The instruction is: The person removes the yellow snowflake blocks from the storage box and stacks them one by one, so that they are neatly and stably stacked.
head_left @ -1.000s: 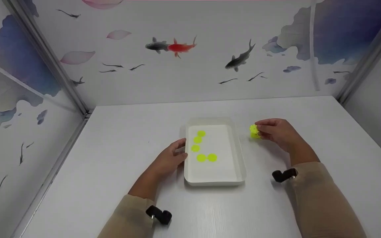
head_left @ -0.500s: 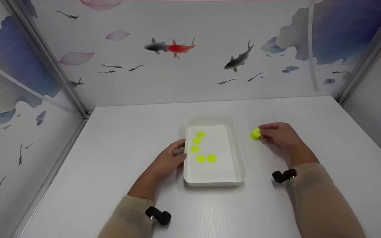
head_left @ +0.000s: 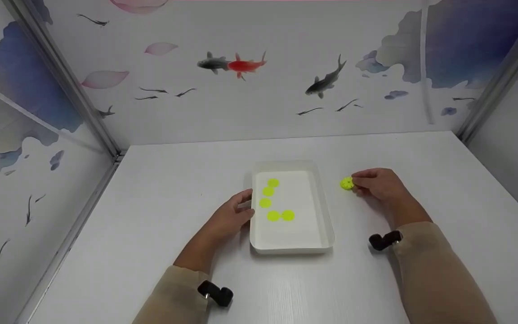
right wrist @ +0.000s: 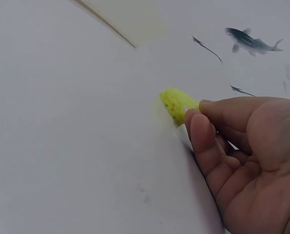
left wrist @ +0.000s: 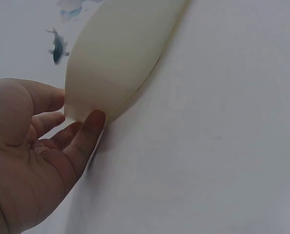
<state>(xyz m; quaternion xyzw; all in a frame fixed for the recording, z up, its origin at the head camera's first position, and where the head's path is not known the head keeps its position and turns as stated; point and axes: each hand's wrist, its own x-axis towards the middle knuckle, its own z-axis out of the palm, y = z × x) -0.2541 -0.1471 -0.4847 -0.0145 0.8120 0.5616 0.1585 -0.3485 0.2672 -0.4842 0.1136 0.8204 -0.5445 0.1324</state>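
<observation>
The right hand point(head_left: 378, 182) pinches a small round yellow piece point(head_left: 347, 183) by its edge, with thumb and fingertips brought together on it and the remaining fingers bent in toward the palm. The piece juts out from the fingertips on the side toward the white tray point(head_left: 291, 249), so most of it lies clear of the hand. It sits low over the counter point(head_left: 146, 225), to the right of the tray and apart from it, about level with the tray's farther half. In the right wrist view its side looks thick and notched; whether it touches the counter is hard to tell. The left hand point(head_left: 229, 216) is partly open, its fingers lightly bent and spread from the thumb, touching the outside of the tray's left wall without closing round anything. Inside the tray, 5 flat yellow discs lie near that hand, just across the wall: 3 run in a slanting row along the left side, the farthest disc point(head_left: 273, 182), the middle disc point(head_left: 268, 191) and the nearer disc point(head_left: 265, 203), while 2 more, the left disc point(head_left: 273, 216) and the right disc point(head_left: 288, 215), sit side by side closer to the person. Tan sleeves point(head_left: 439, 270) cover both forearms.
</observation>
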